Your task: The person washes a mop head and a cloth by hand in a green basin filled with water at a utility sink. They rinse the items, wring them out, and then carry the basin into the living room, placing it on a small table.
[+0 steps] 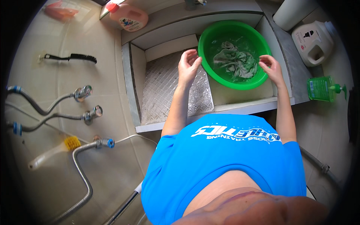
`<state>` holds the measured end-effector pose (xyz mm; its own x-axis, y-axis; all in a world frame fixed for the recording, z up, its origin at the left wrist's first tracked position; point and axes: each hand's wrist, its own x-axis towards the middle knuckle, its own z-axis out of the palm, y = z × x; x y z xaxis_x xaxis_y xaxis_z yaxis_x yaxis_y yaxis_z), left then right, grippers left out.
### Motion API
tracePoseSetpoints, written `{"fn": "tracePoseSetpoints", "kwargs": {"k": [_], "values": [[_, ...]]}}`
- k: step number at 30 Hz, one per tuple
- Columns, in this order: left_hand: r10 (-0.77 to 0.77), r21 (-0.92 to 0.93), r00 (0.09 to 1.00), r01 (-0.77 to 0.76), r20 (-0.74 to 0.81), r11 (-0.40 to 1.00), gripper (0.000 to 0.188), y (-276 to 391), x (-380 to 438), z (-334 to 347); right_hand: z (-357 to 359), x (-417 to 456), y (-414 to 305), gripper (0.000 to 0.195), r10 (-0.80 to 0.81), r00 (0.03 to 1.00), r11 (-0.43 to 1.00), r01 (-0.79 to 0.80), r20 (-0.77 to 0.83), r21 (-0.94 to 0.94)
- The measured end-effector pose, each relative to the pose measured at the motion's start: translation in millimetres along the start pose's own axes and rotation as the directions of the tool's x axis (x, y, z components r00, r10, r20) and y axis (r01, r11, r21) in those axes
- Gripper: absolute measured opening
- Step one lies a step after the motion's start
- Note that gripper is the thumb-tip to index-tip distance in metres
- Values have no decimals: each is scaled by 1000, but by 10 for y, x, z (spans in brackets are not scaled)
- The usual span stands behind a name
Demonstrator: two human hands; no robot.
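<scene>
A green plastic basin (207, 66) stands in the sink and holds water. Inside it a crumpled grey-and-white patterned cloth (239, 62) lies partly under the surface. My left hand (189, 66) is raised beside the basin's left rim, with thumb and curled fingers apart and nothing between them. At the right rim is my right hand (272, 69), its bent fingertips over the rim and a gap between thumb and fingers. Whether either hand touches the rim is hard to tell. Both hands look wet.
The sink (242, 105) has a ridged washboard surface (166, 92) on its left. A pink detergent bottle (131, 17), a white jug (312, 42) and a green pump bottle (320, 88) are around it. Hoses with valves (92, 114) and a black brush (81, 58) are on the tiled left wall.
</scene>
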<state>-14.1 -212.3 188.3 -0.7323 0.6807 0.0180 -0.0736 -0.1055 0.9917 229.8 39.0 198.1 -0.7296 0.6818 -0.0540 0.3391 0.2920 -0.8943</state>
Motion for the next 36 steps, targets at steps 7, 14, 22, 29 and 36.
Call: {"fn": "tracePoseSetpoints", "kwargs": {"k": [7,14,22,29,36], "values": [[-173,5,980,173,98,985,25,-239,-163,20,822,734,1546,65,176,970,865,-233,-167,-443],[-366,13,929,366,61,931,22,-412,-392,141,1409,918,1101,74,419,811,750,-56,409,-659],[-344,16,925,351,-164,936,18,-578,-595,-49,1407,999,842,76,357,913,705,-403,-198,-584],[-250,100,952,270,-176,958,16,-459,-671,35,759,1285,707,79,375,907,440,10,193,-898],[-234,180,950,272,-206,945,16,-503,-762,65,998,1209,815,48,347,773,715,148,531,-683]]}}
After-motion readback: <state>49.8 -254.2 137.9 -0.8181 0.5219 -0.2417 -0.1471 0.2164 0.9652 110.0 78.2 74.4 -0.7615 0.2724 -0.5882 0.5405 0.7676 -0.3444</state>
